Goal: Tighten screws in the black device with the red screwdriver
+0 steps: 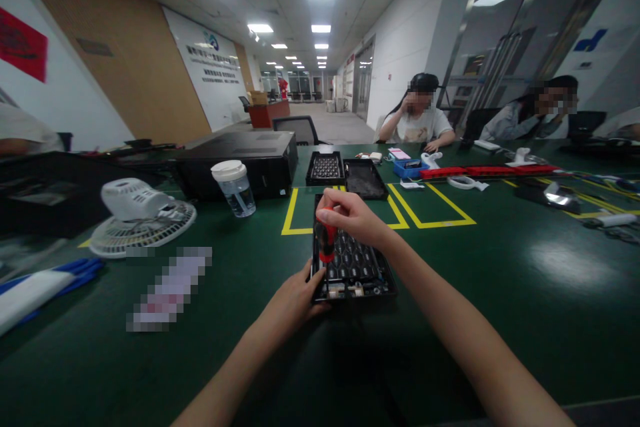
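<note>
My right hand (353,217) is closed around the handle of a red and black screwdriver (327,243), held upright. Its shaft points down at the near left corner of a black tray-like case (387,283) with rows of dark hexagonal cells. Small metal and pale parts sit along the case's near edge. My left hand (300,293) grips the near left corner of the case, fingers on its rim, close to the screwdriver's tip. The exact spot that the tip touches is too small to make out.
Beyond the case stand a similar cell-filled case (325,168) and a black lid-like tray (367,178). Leftward are a lidded cup (235,190), a white fan (143,220) and a black box (240,160). A blue bin (410,168) lies far right; two people sit across the table.
</note>
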`<act>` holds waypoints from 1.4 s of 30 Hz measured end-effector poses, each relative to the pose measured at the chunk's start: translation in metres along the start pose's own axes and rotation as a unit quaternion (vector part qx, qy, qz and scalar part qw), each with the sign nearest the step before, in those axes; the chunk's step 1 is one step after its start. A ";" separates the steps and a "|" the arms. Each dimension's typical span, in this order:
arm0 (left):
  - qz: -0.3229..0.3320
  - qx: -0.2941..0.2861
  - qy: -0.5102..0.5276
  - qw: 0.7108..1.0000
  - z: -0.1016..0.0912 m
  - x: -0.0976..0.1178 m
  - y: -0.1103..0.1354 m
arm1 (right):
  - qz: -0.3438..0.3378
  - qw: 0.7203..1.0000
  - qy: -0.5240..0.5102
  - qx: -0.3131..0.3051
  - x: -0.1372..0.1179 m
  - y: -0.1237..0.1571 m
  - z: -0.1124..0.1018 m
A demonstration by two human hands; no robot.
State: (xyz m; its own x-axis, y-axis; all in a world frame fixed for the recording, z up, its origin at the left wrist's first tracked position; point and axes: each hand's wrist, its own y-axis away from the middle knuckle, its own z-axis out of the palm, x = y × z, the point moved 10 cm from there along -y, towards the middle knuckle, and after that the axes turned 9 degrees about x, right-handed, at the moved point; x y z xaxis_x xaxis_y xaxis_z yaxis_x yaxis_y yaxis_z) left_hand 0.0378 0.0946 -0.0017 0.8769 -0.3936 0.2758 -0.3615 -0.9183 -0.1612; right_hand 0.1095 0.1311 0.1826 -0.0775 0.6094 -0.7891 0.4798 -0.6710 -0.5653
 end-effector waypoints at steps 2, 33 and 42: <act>0.002 0.000 -0.002 1.000 0.000 0.000 0.000 | -0.009 1.000 0.023 0.011 -0.002 0.001 0.000; -0.005 -0.006 0.003 1.000 -0.002 0.001 -0.001 | -0.006 0.991 0.072 0.115 0.008 0.002 -0.007; -0.015 -0.007 0.003 1.000 -0.001 -0.001 0.000 | 0.059 0.991 -0.117 0.000 0.029 -0.005 0.001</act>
State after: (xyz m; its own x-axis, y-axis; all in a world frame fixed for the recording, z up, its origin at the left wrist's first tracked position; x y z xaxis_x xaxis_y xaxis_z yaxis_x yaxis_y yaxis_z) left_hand 0.0364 0.0950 -0.0007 0.8855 -0.3653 0.2869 -0.3386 -0.9305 -0.1398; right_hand 0.1045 0.1514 0.1622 -0.2216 0.4118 -0.8839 0.4978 -0.7317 -0.4657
